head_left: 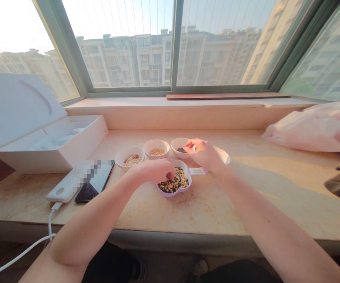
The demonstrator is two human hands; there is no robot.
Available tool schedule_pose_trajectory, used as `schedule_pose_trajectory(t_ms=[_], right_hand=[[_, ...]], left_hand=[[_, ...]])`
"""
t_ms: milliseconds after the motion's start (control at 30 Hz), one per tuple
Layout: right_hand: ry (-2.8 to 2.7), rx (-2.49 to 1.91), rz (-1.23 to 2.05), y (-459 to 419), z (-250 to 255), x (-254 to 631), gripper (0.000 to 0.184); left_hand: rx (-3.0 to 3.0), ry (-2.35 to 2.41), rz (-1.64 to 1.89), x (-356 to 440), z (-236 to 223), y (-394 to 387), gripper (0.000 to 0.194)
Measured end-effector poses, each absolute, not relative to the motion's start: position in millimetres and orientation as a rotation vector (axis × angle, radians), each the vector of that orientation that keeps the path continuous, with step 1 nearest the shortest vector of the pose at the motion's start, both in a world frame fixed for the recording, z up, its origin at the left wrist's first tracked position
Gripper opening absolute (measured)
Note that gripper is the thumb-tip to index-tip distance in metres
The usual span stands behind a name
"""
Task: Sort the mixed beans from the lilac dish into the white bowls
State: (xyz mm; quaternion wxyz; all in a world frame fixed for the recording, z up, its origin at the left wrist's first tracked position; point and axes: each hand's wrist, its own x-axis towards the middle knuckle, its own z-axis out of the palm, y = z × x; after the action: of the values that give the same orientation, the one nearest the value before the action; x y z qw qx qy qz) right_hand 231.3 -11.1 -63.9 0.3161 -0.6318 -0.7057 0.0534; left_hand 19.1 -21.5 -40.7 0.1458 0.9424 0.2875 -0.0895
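Note:
My left hand (164, 170) reaches into a flower-shaped bowl with a purple outside (184, 189), its fingers bent and drawn together at the mix. Pale yellow beans and dark beans lie mixed (177, 181) in that bowl. Over the rim of a white bowl (174, 142) hovers my right hand (202, 152), fingertips curled together near the dark beans (182, 150) inside. Whatever either hand pinches is too small to make out. A second white bowl (157, 142) holds yellow beans, and a third white bowl (122, 151) holds flat pale seeds with red pieces.
Another white dish (225, 155) shows partly behind my right wrist, beside a purple-and-white handle (198, 171). Left stand an open white box (81, 137), a phone (95, 184) and a white power bank (62, 189) with a cable (19, 257). A plastic bag (314, 127) lies right.

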Motion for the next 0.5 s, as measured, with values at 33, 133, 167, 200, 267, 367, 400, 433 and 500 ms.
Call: schedule_pose_trajectory(t_ms=[33, 133, 167, 200, 267, 367, 400, 433, 500], right_hand=[[-1.858, -1.66, 0.143, -11.4, -63.9, 231.1, 0.015], [-1.862, -1.654, 0.141, -11.5, -64.2, 230.4, 0.015], [-1.862, -1.653, 0.142, -11.4, -64.3, 230.3, 0.014], [-1.862, -1.652, 0.144, -11.3, -64.4, 230.1, 0.014], [-1.867, -1.646, 0.149, -11.2, -64.4, 230.1, 0.014], [-1.872, -1.642, 0.155, -11.3, -63.9, 230.1, 0.013], [-1.873, -1.642, 0.156, -11.5, -63.6, 230.1, 0.013], [-1.873, -1.643, 0.156, -11.7, -63.3, 230.1, 0.013], [-1.875, -1.642, 0.157, -12.3, -62.6, 230.1, 0.013]], left_hand=[[2.718, 0.823, -0.232, 19.2, -41.8, -21.2, 0.021], [2.723, 0.817, -0.209, 19.9, -43.0, -20.7, 0.019], [2.723, 0.816, -0.22, 20.3, -42.7, -20.6, 0.018], [2.722, 0.816, -0.239, 20.7, -42.2, -20.6, 0.018], [2.723, 0.825, -0.282, 21.6, -41.0, -20.5, 0.017], [2.728, 0.852, -0.333, 22.4, -40.4, -19.7, 0.016], [2.732, 0.86, -0.338, 22.4, -40.5, -19.3, 0.015], [2.735, 0.866, -0.336, 22.4, -40.7, -18.9, 0.015], [2.741, 0.866, -0.316, 21.9, -40.7, -18.1, 0.015]])
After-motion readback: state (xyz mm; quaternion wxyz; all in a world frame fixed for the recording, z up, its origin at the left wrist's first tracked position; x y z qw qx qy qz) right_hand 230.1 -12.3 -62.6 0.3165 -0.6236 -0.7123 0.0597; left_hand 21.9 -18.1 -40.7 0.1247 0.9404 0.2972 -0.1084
